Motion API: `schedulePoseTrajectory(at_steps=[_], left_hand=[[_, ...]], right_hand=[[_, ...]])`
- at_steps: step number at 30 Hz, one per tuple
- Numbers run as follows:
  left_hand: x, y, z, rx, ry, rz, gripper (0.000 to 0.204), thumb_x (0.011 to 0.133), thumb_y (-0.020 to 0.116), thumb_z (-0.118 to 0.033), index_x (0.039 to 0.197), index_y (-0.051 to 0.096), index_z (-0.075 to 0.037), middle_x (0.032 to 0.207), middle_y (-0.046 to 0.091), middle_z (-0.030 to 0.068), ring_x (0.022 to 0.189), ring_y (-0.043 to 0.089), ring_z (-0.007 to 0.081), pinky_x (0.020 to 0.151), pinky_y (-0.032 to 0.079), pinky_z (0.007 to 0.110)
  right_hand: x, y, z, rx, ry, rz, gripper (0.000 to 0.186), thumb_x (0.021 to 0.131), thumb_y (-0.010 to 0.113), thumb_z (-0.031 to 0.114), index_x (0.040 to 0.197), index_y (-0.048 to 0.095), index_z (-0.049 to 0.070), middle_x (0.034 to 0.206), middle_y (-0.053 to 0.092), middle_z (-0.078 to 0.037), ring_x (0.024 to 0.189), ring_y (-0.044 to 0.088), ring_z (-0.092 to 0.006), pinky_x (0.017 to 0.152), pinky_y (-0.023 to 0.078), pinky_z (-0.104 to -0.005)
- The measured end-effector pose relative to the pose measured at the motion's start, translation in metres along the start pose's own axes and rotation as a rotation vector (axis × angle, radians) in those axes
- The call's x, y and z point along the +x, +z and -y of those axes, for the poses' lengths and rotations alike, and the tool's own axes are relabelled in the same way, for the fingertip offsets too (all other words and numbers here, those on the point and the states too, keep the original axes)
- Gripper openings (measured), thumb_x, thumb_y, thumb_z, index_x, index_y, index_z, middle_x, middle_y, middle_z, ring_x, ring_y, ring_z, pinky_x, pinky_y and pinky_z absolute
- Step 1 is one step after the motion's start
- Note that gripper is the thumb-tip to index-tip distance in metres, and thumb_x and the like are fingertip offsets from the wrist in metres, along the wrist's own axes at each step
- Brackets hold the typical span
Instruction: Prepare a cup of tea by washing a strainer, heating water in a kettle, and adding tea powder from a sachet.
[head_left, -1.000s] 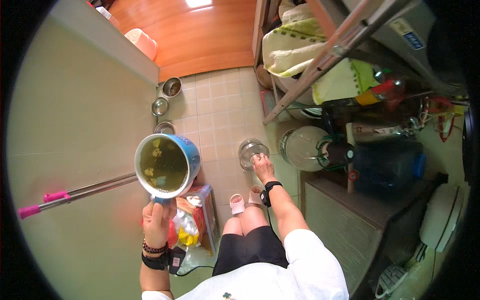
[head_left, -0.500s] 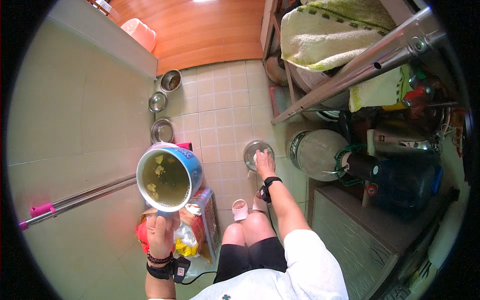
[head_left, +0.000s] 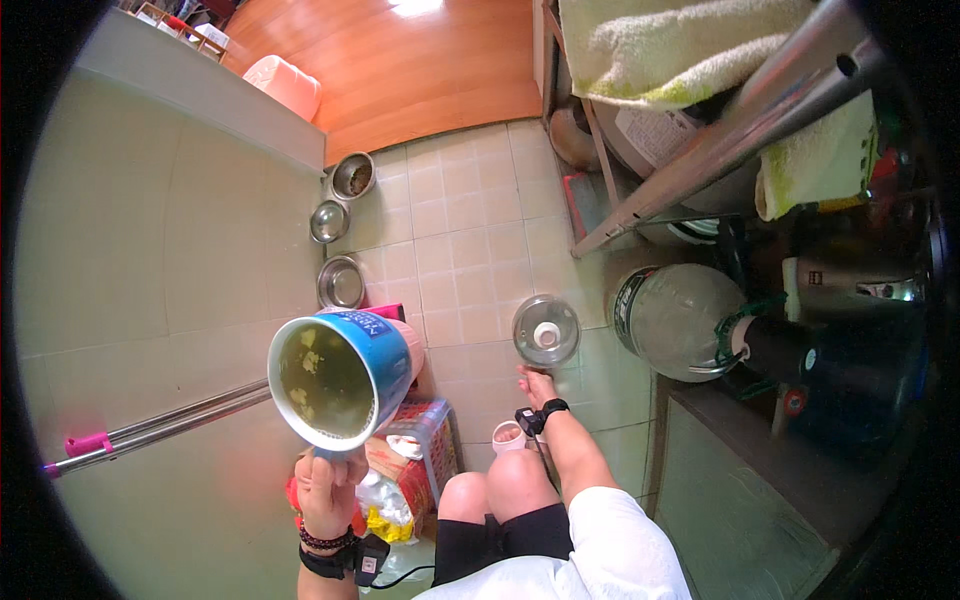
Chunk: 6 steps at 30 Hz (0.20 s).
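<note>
My left hand [head_left: 325,485] is closed round the handle of a blue mug [head_left: 392,352] with a white rim, raised at the left. Greenish-yellow liquid [head_left: 325,385] fills much of it, with pale pieces floating on top. Low over the floor, a round clear glass lid [head_left: 560,312] with a white knob [head_left: 546,336] lies to the right of the mug. What is under the lid is hard to make out. My right hand [head_left: 538,384] is just below the lid's near edge, off the knob, with its fingers apart. Whether it touches the edge cannot be told.
Three metal bowls [head_left: 342,283] stand along the left wall. A basket [head_left: 436,440] with bags is beside my left arm. A large clear bottle [head_left: 685,310] with a dark top lies right of the lid. A metal rack pole [head_left: 690,165] and towels [head_left: 680,50] project at upper right.
My right hand has let go of the lid's knob and drawn back toward me. My left hand keeps the mug raised, now slightly lower and more tilted. The whole view has shifted.
</note>
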<state>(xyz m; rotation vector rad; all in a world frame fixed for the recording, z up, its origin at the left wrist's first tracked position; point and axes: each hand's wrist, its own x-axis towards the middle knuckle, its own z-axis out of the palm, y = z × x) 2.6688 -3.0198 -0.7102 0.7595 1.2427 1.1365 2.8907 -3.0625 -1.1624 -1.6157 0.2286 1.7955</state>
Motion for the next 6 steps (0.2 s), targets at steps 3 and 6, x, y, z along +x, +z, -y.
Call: schedulePoseTrajectory(at_steps=[3, 6], left_hand=[[0.004, 0.001, -0.002, 0.030, -0.013, 0.030, 0.042, 0.088, 0.044, -0.035, 0.056, 0.034, -0.009, 0.078, 0.051, 0.0116, 0.065, 0.040, 0.0134, 0.054, 0.030, 0.024], [0.000, 0.006, -0.008, 0.032, -0.019, 0.030, 0.042, 0.087, 0.045, -0.036, 0.057, 0.034, -0.009, 0.079, 0.052, 0.0121, 0.065, 0.041, 0.0133, 0.055, 0.031, 0.024]], right_hand=[[0.000, -0.011, -0.009, -0.173, -0.169, -0.138, 0.012, 0.072, 0.062, 0.011, 0.083, 0.060, 0.008, 0.078, 0.058, -0.002, 0.058, 0.051, -0.0093, 0.046, 0.041, -0.0209], [-0.024, -0.023, 0.001, -0.344, -0.268, -0.160, 0.013, 0.072, 0.059, 0.010, 0.083, 0.061, 0.005, 0.074, 0.059, -0.001, 0.064, 0.054, -0.0091, 0.054, 0.044, -0.0245]])
